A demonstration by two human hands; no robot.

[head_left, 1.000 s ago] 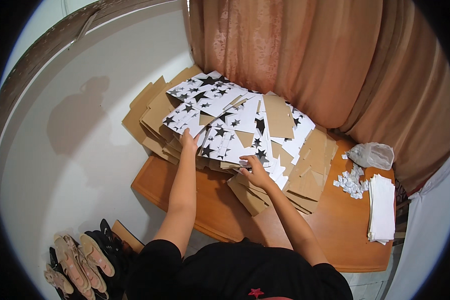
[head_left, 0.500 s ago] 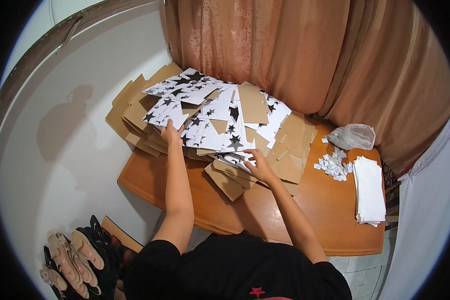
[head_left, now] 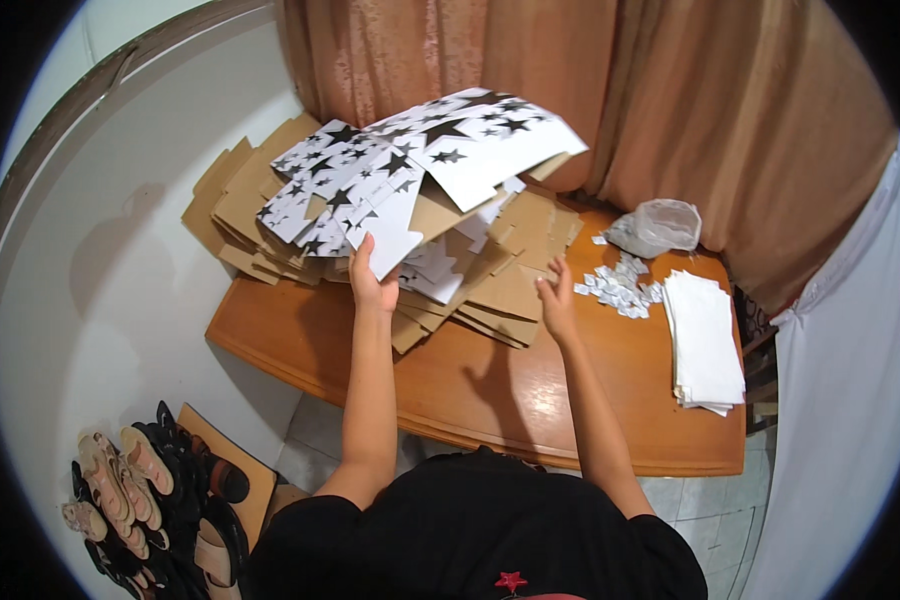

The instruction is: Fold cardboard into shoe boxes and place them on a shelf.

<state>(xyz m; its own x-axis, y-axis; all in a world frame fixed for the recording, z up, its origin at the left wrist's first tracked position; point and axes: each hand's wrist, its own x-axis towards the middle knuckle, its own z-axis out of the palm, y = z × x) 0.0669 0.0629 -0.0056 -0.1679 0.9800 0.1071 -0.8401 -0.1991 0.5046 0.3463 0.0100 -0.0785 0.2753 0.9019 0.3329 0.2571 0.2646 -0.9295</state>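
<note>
My left hand (head_left: 374, 280) grips the near corner of a die-cut cardboard sheet (head_left: 500, 152), white with black stars on its upper face and plain brown below. The sheet is tilted up off the pile, its far end raised toward the curtain. My right hand (head_left: 558, 295) hangs empty over the table's middle, fingers apart, right of the pile. Under and beside the lifted sheet lie more star-printed sheets (head_left: 320, 190) and flat brown cardboard pieces (head_left: 515, 298).
Right of the pile, small silvery packets (head_left: 620, 290) lie scattered by a clear plastic bag (head_left: 660, 228). A stack of white paper-like sheets (head_left: 703, 340) rests at the wooden table's (head_left: 610, 430) right side. Shoes (head_left: 135, 480) sit low left; a brown curtain (head_left: 540, 70) hangs behind.
My left hand has taken hold of a star-printed sheet and raised it from the pile, swinging it up and right. The right hand has come away from the pile, moving right.
</note>
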